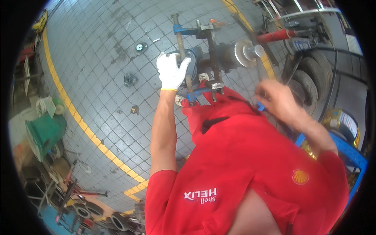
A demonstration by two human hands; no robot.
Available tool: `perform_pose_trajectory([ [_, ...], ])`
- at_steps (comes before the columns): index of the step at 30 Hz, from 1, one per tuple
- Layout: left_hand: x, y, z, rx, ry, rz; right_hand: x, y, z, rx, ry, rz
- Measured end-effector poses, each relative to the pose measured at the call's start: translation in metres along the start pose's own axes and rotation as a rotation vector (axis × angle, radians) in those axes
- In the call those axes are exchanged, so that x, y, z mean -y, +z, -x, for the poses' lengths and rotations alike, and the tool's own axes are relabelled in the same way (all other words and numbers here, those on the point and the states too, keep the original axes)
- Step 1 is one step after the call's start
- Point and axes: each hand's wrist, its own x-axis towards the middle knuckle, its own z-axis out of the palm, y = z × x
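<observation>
My left hand [171, 74] wears a white glove and lies over a rusty bar [180, 43] beside a black round part [192, 64]. Its fingers and thumb are spread apart. The bar belongs to a metal frame with blue brackets [185, 30] and a second dark bar [213, 55]. To its right sits a thick metal cylinder with a stepped round end [246, 53]. My bare right hand [277, 98] is blurred, its fingers curled below that round end. Something blue [261, 106] shows under the fingertips; what the fingers hold is hidden.
On the tiled floor lie a round black part [140, 47], a dark lump [130, 80] and a small brownish part [135, 109]. Tyres [305, 84] and a red cylindrical tool [276, 36] stand at right. A green bin [45, 135] and scattered parts are at left.
</observation>
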Motion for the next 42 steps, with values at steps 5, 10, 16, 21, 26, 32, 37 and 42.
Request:
perform_pose_trajectory([
  [5, 0.003, -0.001, -0.001, -0.019, 0.003, 0.035, -0.067, 0.025, 0.010, -0.302, 0.003, -0.073],
  [10, 0.002, 0.001, -0.002, -0.076, -0.013, 0.037, -0.139, -0.023, -0.062, -0.294, 0.285, -0.157],
  [16, 0.003, -0.002, -0.001, -0.066, -0.051, 0.047, -0.097, -0.078, -0.196, -0.196, 0.077, -0.124],
  [21, 0.003, -0.004, 0.002, -0.039, -0.069, 0.061, 0.006, -0.090, -0.242, 0.157, -0.401, 0.219],
  [26, 0.003, -0.004, 0.002, 0.150, -0.173, 0.076, 0.047, -0.084, -0.208, 0.184, -0.123, -0.231],
  [32, 0.001, -0.005, -0.003, -0.047, -0.070, -0.018, 0.069, 0.015, -0.132, -0.036, -0.349, 0.090],
  [37, 0.001, -0.008, 0.000, -0.002, -0.057, 0.004, -0.009, 0.046, -0.054, -0.179, -0.688, 0.268],
  [42, 0.002, 0.002, -0.003, 0.021, -0.041, 0.025, -0.126, 0.043, -0.020, -0.646, -0.280, 0.244],
])
